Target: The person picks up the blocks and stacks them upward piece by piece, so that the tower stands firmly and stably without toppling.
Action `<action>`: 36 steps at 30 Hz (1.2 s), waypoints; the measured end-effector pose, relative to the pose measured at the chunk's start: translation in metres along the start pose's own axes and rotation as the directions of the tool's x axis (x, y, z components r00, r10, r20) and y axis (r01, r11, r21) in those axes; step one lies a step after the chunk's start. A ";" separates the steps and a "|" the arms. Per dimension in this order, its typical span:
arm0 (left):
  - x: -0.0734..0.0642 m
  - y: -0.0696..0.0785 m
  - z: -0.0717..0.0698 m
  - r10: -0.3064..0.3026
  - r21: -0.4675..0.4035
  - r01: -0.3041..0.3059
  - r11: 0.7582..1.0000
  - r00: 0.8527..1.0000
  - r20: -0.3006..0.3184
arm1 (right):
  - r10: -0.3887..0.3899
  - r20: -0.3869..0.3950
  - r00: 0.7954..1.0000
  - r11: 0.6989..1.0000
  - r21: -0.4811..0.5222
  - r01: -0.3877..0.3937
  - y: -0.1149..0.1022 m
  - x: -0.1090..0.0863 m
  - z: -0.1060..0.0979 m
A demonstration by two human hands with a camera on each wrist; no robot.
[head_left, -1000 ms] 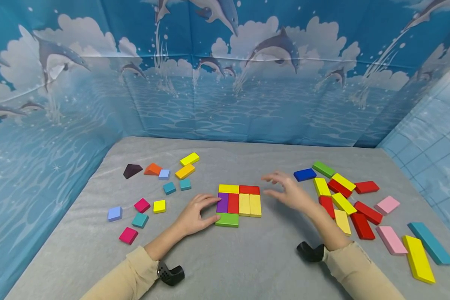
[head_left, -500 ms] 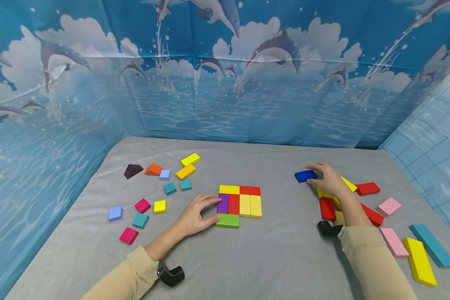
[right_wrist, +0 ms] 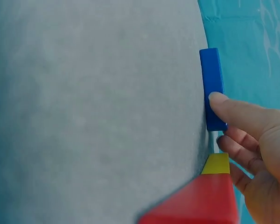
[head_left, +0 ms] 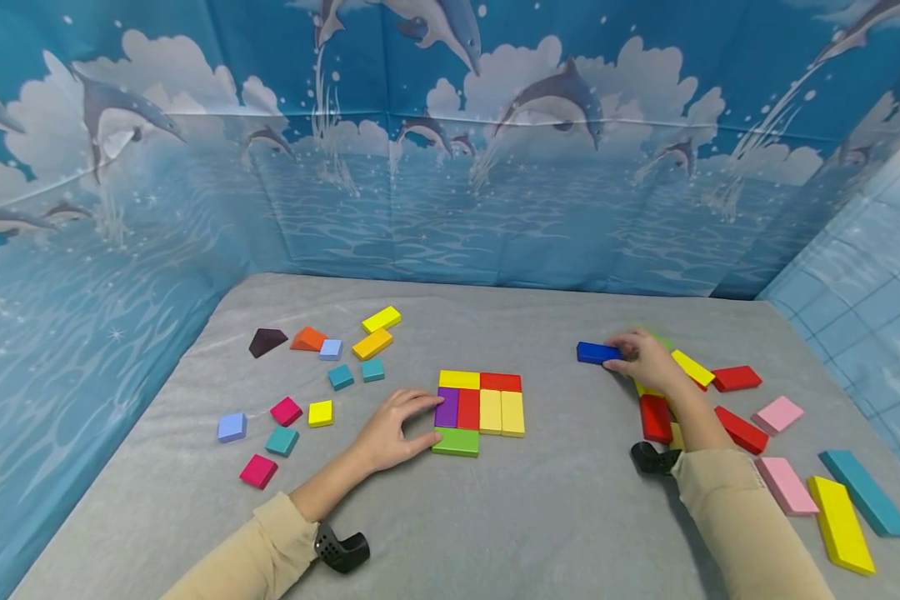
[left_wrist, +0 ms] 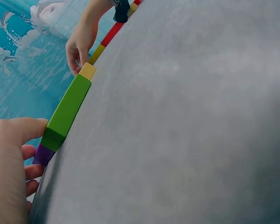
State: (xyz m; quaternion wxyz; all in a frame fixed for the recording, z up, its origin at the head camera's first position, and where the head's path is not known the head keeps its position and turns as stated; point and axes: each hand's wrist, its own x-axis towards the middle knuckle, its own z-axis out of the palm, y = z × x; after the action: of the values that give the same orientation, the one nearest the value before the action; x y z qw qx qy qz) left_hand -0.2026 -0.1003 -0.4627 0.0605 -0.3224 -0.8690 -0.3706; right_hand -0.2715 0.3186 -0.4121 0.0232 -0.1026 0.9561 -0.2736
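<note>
On the grey table my left hand [head_left: 393, 432] rests at the left side of a flat arrangement of blocks. Its thumb touches the green block [head_left: 455, 442], and a fingertip lies at the purple block [head_left: 446, 408]. Red, yellow and pale yellow blocks [head_left: 491, 412] make up the rest of the arrangement. Over at the right, my right hand [head_left: 648, 362] pinches a blue block [head_left: 596, 353] by its right end. The right wrist view shows the thumb on the near face of this blue block [right_wrist: 212, 74], with its far side hidden.
Behind and under my right forearm lie several loose blocks, including a red block [head_left: 655, 418], a pink block [head_left: 786, 486] and a long teal block [head_left: 866, 492]. Small blocks, such as a yellow one [head_left: 320, 413], are scattered at the left. A dolphin-print curtain [head_left: 420, 208] closes the back.
My right hand has moved right from beside the arrangement to the blue block, taken hold of it and shifted it slightly left. My left hand has stayed put.
</note>
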 end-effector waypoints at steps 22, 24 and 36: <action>0.000 0.001 0.000 -0.007 -0.010 0.007 1.000 1.000 0.002 | -0.416 0.083 0.905 0.895 0.212 0.392 -0.111 -0.053 0.052; 0.000 0.001 0.000 -0.010 -0.007 0.010 1.000 1.000 0.005 | -0.424 0.107 0.899 0.894 0.208 0.397 -0.117 -0.058 0.058; 0.000 0.001 0.000 -0.006 -0.005 0.006 1.000 1.000 -0.003 | -0.379 0.122 0.917 0.923 0.118 0.366 -0.127 -0.068 0.079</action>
State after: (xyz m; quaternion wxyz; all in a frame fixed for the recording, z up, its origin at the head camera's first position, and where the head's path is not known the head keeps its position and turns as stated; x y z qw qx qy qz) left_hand -0.2019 -0.0998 -0.4619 0.0600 -0.3194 -0.8688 -0.3736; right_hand -0.1742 0.1865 -0.4135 0.0436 -0.3010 0.9011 -0.3091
